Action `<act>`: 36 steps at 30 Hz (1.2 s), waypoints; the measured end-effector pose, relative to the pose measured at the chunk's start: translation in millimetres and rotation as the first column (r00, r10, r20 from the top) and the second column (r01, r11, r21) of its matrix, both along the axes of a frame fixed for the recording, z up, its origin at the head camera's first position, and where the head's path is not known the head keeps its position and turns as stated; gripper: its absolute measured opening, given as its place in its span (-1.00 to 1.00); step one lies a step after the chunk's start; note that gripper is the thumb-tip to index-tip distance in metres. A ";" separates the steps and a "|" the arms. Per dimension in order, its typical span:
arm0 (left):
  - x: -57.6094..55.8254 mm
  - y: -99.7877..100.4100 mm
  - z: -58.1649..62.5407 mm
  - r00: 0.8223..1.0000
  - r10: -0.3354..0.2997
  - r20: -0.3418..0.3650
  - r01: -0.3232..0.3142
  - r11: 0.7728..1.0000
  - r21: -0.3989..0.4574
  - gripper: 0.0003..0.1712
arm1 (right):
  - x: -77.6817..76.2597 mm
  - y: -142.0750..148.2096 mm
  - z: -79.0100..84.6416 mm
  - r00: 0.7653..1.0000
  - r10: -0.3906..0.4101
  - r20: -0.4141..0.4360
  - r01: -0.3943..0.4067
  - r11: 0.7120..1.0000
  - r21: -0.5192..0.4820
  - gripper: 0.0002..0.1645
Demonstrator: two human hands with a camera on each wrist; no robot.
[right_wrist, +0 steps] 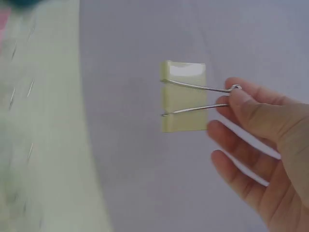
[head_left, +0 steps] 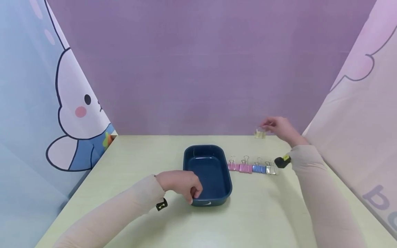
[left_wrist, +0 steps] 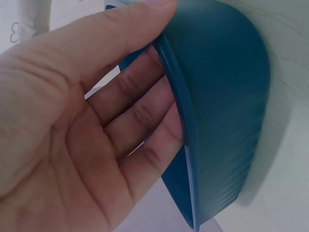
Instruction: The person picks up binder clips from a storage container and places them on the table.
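My left hand (head_left: 181, 182) grips the near rim of a dark blue rectangular tray (head_left: 214, 177). In the left wrist view the thumb lies outside the tray wall (left_wrist: 222, 96) and the fingers reach inside it. Off to the right and farther back, my right hand (head_left: 281, 128) is raised above the table. Thumb and finger pinch the wire handle of a pale yellow binder clip (right_wrist: 186, 96), whose body hangs free of the hand. Between tray and right arm stands a row of binder clips: two pink ones (head_left: 245, 168), a blue one (head_left: 258, 169) and a silver one (head_left: 271, 170).
The pale table (head_left: 248, 220) ends at a purple backdrop (head_left: 211, 69). A printed cloth with a cartoon figure (head_left: 77, 113) hangs at the left, and another light cloth (head_left: 366, 131) at the right. The clip row sits close to the tray's right side.
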State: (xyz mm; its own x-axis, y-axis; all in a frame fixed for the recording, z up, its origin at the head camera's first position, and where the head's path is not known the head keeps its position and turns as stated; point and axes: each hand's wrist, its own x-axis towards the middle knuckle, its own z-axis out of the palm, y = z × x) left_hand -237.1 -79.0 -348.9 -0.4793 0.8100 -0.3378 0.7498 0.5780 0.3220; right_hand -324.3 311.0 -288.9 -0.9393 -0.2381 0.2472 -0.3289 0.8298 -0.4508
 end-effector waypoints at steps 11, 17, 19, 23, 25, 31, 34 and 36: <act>-1.6 -0.7 -5.9 1.000 -0.003 0.018 0.003 1.000 0.010 -0.78 | 21.3 78.1 -68.7 0.995 -0.091 0.035 0.088 0.993 0.075 -0.81; -1.3 -1.3 -5.3 1.000 0.005 0.014 -0.005 1.000 0.001 -0.78 | 21.2 88.7 -87.6 0.998 -0.038 0.057 0.030 0.991 0.134 -0.90; -1.2 -1.7 -4.9 1.000 0.011 0.015 -0.011 1.000 -0.002 -0.78 | 19.7 89.5 -91.5 0.995 -0.017 0.100 0.003 0.991 0.134 -0.92; -1.6 -1.8 -5.1 1.000 0.011 0.015 -0.011 1.000 0.003 -0.78 | 18.9 92.4 -97.7 0.988 0.016 0.156 -0.035 0.992 0.123 -0.92; -1.7 -1.4 -4.8 1.000 0.011 0.012 -0.012 1.000 0.002 -0.78 | 18.8 93.4 -100.1 0.984 0.027 0.174 -0.048 0.992 0.116 -0.92; -1.5 -0.4 -4.0 1.000 0.016 0.016 -0.016 1.000 -0.001 -0.77 | 20.5 92.9 -105.1 0.973 0.028 0.230 -0.052 0.994 0.101 -0.92; -1.3 0.0 -3.9 1.000 0.016 0.019 -0.016 1.000 -0.002 -0.78 | 22.4 92.5 -106.5 0.971 0.028 0.239 -0.053 0.994 0.098 -0.92; -1.5 0.3 -3.9 1.000 0.013 0.017 -0.013 1.000 -0.002 -0.78 | 23.4 92.8 -107.8 0.973 0.034 0.230 -0.058 0.993 0.098 -0.93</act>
State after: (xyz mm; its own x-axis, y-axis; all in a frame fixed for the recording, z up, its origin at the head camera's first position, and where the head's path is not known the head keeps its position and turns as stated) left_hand -238.7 -78.7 -352.7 -0.4840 0.8033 -0.3471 0.7368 0.5881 0.3337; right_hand -300.9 403.7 -396.7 -0.9554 -0.2952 -0.0003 -0.2663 0.8624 -0.4306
